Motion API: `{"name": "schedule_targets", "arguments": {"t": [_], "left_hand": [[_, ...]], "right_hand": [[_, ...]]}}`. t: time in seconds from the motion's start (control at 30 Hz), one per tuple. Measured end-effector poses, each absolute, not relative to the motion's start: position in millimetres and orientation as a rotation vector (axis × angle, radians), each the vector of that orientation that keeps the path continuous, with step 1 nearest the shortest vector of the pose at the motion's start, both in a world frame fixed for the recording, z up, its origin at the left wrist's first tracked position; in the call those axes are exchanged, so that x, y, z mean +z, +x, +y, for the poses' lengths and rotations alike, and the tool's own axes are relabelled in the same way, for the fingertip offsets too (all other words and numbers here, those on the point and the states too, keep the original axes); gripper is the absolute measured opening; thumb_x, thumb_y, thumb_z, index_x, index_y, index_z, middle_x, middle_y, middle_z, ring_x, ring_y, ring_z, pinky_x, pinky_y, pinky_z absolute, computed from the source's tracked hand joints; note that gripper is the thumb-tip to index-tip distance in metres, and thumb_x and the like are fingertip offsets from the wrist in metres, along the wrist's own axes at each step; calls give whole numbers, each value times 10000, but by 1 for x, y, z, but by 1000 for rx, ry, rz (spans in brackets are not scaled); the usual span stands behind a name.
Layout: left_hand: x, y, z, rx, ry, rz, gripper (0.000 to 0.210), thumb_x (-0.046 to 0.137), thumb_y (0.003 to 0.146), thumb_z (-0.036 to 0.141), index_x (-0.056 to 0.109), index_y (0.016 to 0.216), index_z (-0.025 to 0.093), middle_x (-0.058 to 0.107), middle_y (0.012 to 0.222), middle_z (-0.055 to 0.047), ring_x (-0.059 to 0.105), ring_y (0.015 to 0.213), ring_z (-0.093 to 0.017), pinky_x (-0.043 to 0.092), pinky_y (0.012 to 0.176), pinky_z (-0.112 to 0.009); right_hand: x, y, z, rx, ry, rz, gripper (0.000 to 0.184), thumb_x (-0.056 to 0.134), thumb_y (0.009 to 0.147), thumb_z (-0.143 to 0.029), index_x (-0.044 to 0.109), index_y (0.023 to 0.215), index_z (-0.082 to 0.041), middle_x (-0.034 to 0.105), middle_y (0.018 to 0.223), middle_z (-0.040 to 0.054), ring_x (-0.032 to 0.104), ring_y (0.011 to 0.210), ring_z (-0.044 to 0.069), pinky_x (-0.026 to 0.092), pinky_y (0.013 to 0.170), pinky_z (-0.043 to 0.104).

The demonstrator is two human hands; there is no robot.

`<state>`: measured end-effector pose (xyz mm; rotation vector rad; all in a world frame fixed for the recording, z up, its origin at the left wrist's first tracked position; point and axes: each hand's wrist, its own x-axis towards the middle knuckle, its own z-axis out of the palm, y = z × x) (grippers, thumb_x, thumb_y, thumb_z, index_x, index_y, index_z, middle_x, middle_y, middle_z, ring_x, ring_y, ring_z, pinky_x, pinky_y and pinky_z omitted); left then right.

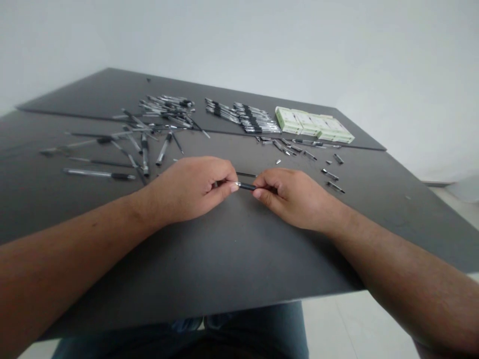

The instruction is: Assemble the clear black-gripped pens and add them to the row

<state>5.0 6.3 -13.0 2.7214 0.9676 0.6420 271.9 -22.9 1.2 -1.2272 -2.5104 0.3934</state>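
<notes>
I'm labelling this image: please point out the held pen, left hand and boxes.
Held pen point(247, 186), head view: on its black section.
Left hand point(192, 186), head view: on its back.
Boxes point(310, 127), head view: near side of a middle one.

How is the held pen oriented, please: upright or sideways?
Sideways: the pen stretches between the left hand and the right hand.

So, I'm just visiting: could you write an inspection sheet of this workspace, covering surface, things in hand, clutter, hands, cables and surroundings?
Surface: dark grey table, a seam running across it.
Things in hand: a black pen piece, partly hidden.
Clutter: loose pens piled at left; lined-up pens and pale green boxes further back; small pen parts scattered at right.
Hands: left hand and right hand pinch opposite ends of the piece.
Cables: nothing seen.
Surroundings: pale wall, light floor.
</notes>
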Motion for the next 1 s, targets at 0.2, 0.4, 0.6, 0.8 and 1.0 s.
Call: {"name": "schedule_targets", "arguments": {"t": [0.2,0.4,0.6,0.8,1.0], "left_hand": [[-11,3,3,633,2776,910,280,497,1075,346,736,993,224,799,954,-50,744,925,-245,487,831,-357],[-15,4,3,734,2562,1125,266,601,1010,448,736,1061,224,810,921,-41,766,833,-232,529,768,-342],[-20,3,8,764,2505,1151,259,636,997,468,718,1096,242,842,953,-39,801,865,-229,557,776,-336],[-21,4,6,735,2496,1133,261,629,997,454,733,1116,246,851,951,-49,810,856,-233,575,779,-343],[-19,5,6,692,2482,1127,261,629,988,443,735,1116,243,852,951,-46,809,844,-231,597,801,-342]], "right_hand": [[2,272,-23,493,-1180,-2534,167,604,1073,-286,738,1017,-203,748,904,41,649,809,183,439,774,291],[4,276,-16,501,-1241,-2452,212,569,1055,-279,736,1161,-202,785,979,50,677,859,200,462,798,306],[8,317,28,125,-1630,-2174,237,637,962,-277,771,1137,-187,805,980,79,689,859,253,490,798,357],[4,359,64,-138,-1917,-2151,403,568,999,-245,826,1298,-165,820,1321,178,724,1233,360,528,1043,437],[-12,360,74,-120,-2013,-2379,446,526,1023,-175,797,1375,-132,802,1415,204,733,1287,350,520,1052,386]]}}
